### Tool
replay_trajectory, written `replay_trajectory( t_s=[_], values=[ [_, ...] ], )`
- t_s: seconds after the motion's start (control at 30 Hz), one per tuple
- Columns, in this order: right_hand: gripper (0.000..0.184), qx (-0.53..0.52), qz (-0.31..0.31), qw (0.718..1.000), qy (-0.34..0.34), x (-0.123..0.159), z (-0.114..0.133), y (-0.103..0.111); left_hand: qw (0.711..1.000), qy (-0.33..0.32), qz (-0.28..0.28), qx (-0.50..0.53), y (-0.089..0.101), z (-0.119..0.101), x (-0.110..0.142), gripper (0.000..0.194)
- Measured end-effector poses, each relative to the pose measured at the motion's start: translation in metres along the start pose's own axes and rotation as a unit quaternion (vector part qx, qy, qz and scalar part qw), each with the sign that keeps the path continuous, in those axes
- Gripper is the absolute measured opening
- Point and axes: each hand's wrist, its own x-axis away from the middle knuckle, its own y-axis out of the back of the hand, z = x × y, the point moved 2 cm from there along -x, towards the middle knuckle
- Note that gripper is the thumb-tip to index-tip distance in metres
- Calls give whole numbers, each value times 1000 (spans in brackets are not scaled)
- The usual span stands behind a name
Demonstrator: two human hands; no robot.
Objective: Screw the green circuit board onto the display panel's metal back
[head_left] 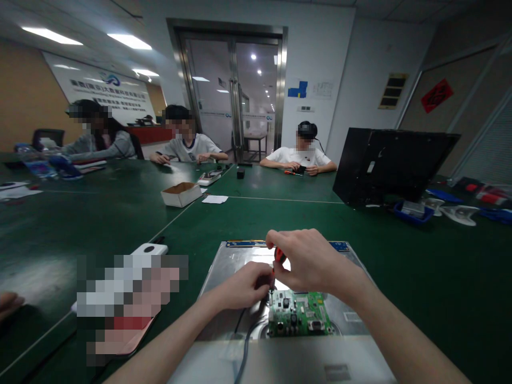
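Note:
My right hand (306,261) is closed around the red-and-black handle of a screwdriver (279,256), which stands nearly upright. The fingers of my left hand (254,285) pinch low on the same screwdriver, by its shaft. Its tip reaches down to the upper left corner of a green circuit board (302,314); the exact contact spot is too small to make out. The board lies on the metal back of a flat display panel (224,266), with a blue strip board along the far edge. A grey cable (246,346) runs down from beside the board toward me.
A white phone or power strip-like object (150,249) and a pink item (140,330) lie at left. Farther off are an open cardboard box (182,194), a large black monitor housing (392,165) and a blue tray (414,210). Several people sit across the green table (300,213).

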Motion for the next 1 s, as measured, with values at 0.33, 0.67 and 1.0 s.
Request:
replay_trajectory(
  t_s=[0.33, 0.67, 1.0],
  values=[
    [11, 49, -4, 999, -24, -3, 0, -4, 1000, 4, 3, -27, 2, -4, 2, 16],
    [21, 25, -5, 1000, -16, -2, -1, -1, 999, -5, 6, -36, 3, -9, 1, 16],
    [18, 20, 3, 1000, -20, 0, -1, 4, 1000, -1, 5, -25, 1, -3, 2, 13]
  ],
)
